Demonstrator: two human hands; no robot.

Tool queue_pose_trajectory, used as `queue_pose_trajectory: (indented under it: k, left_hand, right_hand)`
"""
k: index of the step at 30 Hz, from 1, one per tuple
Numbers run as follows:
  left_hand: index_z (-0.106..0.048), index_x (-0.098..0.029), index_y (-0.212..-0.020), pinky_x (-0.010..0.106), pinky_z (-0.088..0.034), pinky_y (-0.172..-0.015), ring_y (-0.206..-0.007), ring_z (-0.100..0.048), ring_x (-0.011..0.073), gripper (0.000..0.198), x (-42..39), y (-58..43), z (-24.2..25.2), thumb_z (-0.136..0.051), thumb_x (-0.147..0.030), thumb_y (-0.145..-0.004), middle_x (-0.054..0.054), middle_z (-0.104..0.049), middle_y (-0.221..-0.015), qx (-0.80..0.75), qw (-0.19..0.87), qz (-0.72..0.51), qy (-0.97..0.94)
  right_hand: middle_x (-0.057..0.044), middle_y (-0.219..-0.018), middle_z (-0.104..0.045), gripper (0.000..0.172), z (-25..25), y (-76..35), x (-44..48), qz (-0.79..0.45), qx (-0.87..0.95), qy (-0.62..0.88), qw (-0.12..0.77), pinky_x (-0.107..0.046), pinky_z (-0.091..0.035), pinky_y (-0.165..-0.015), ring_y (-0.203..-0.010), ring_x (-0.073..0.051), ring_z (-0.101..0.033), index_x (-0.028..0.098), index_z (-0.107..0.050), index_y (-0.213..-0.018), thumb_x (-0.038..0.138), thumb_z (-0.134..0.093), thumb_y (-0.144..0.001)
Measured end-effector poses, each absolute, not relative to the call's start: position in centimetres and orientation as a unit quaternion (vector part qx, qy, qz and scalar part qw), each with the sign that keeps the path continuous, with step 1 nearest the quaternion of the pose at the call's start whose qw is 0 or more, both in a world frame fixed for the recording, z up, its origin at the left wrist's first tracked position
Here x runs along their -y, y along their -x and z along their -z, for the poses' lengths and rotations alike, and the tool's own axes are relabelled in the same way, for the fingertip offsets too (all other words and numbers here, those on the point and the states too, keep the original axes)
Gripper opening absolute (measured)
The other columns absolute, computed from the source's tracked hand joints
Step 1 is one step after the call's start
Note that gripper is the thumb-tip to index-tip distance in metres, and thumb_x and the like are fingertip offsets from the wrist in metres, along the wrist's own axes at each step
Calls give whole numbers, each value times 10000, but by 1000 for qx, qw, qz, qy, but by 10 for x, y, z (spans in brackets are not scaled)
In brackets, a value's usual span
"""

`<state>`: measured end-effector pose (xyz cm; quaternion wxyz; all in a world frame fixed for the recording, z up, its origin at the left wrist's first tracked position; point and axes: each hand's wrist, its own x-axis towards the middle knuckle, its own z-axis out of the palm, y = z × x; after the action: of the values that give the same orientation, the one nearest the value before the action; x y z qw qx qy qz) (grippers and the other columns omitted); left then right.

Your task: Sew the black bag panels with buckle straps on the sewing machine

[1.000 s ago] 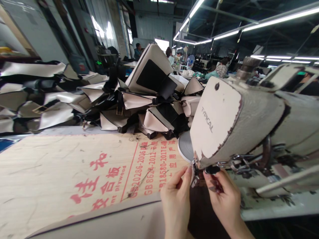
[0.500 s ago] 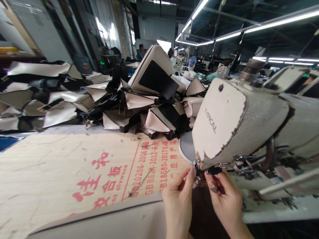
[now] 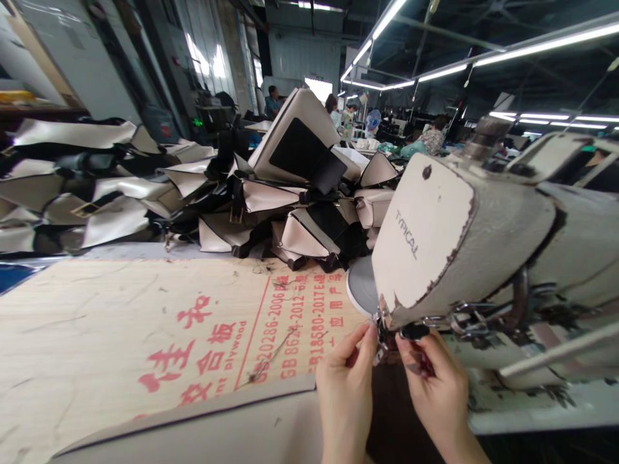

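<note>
Beside the needle area of a sewing machine, my left hand has thumb and forefinger pinched together. Whatever lies between those fingertips is too small to make out. To its right, just below the machine head, my right hand is closed around a small dark red tool with a pointed metal tip. Its kind is mostly hidden by the fingers. The metal presser foot parts sit between my two hands. A beige leather-like panel with a dark edge lies at the front, reaching to my left wrist.
Printed plywood covers the tabletop, strewn with thread scraps. A heap of beige and black bags fills the back edge. A grey disc with a white rim rests behind the needle. Other people sit far behind.
Both hands stay almost where they were, with the same closed fingers. The whole view has shifted only slightly.
</note>
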<state>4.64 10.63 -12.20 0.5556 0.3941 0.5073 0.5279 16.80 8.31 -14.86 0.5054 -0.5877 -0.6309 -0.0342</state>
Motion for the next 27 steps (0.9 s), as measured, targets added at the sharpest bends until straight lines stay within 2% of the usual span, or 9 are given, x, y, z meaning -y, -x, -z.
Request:
queue_pose_trajectory:
  k: [7,15,22,27]
  left_hand:
    - [-714,-184,-902,196,-481,-711,-819,-633,169,272,-107,-47,124,-652,-376,-720,12,-718,-846,-508,557,-528,-391]
    - [-712,-208,-916,179,-463,-756,-861,-624,152,247,-109,-49,126,-649,-354,-728,-5,-716,-903,-502,557,-529,-397]
    - [-712,-206,-922,187,-464,-726,-810,-617,147,272,-106,-46,129,-640,-384,-729,6,-716,-904,-521,538,-518,-414]
    - [-710,-204,-933,181,-454,-676,-742,-597,134,286,-106,-46,126,-635,-393,-732,-3,-716,-845,-529,527,-507,-430]
  right_hand:
    - [-36,-683,-642,118,151,-168,-83,27,629,588,507,-206,-438,-579,-574,-117,-598,145,-611,-835,243,-547,-848]
    - [-25,-657,-636,114,150,-168,-83,19,630,589,506,-202,-437,-561,-547,-109,-592,144,-614,-835,238,-551,-849]
    - [-56,-698,-642,97,150,-173,-84,112,642,572,499,-255,-455,-582,-588,-151,-595,145,-632,-834,232,-589,-823]
    - [-77,-739,-648,80,141,-171,-89,122,666,556,482,-290,-472,-630,-672,-185,-611,148,-654,-846,182,-592,-808]
